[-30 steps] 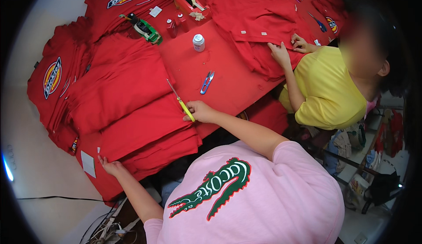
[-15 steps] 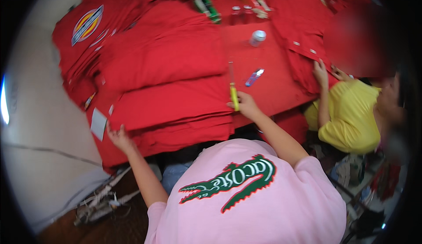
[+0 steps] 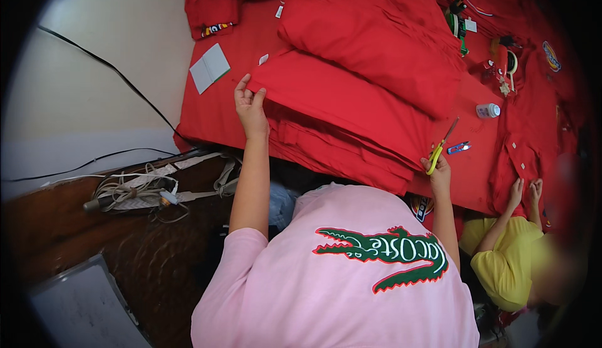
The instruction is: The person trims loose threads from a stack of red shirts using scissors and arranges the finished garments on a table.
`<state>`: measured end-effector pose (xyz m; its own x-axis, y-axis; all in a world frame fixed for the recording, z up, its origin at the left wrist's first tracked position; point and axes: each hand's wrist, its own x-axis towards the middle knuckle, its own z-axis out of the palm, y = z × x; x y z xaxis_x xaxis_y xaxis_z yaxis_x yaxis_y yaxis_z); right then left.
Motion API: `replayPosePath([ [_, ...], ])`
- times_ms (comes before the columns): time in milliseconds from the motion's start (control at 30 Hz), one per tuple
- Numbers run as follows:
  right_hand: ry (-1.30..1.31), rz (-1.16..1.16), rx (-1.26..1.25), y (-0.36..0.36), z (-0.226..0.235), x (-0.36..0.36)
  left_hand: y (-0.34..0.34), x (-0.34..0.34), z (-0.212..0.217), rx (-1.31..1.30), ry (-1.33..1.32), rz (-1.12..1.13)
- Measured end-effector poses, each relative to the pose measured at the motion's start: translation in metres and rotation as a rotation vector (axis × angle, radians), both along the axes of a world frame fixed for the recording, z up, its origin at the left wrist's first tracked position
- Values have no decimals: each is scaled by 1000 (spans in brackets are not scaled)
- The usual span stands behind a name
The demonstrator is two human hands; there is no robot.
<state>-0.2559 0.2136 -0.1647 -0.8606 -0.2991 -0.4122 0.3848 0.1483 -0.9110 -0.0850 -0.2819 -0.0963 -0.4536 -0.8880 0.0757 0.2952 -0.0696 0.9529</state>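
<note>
My left hand (image 3: 253, 108) pinches the left corner of a folded red garment (image 3: 338, 106), with the thumb on top and the fingers at its edge. In my right hand (image 3: 441, 175) is a pair of scissors (image 3: 435, 156) with yellow handles, its blades pointing away from me. That hand's fingers also meet the garment's right corner. Below the lifted front edge lie more folded red garments (image 3: 332, 144). A thick folded red stack (image 3: 370, 34) rests just beyond. To the right of the scissors are blue thread snips (image 3: 459, 148) on the red tabletop.
A white card (image 3: 210, 69) lies left of the garment. A white-capped bottle (image 3: 488, 111) and tape dispensers (image 3: 456, 28) stand to the right. At the far right, a person in yellow (image 3: 509, 260) handles red cloth. Tangled cables (image 3: 141, 191) hang by the table's left edge.
The view has swung left. My left hand now grips the garment's left corner, where it was more open beside it. The scissors have stayed in my right hand at the right corner.
</note>
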Motion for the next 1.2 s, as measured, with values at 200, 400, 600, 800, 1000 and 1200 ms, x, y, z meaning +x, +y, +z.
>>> replayPosePath([
  [200, 433, 25, 540, -2, 20, -5, 3, -5, -5, 4, 31, -64],
  [400, 963, 396, 576, -149, 112, -3, 1, 1, 8, -81, -110, -104],
  [600, 1073, 779, 424, -283, 134, 18, 1, -4, 9, -140, -10, -191],
  [800, 976, 861, 436, -310, 118, 14, 4, -6, 15, -68, 27, -251],
  [1000, 863, 899, 356, -326, 121, 9, -2, -8, 22, -110, 31, -237],
  [1200, 900, 879, 303, -328, 110, 4, -7, -12, 22, -129, 15, -241],
])
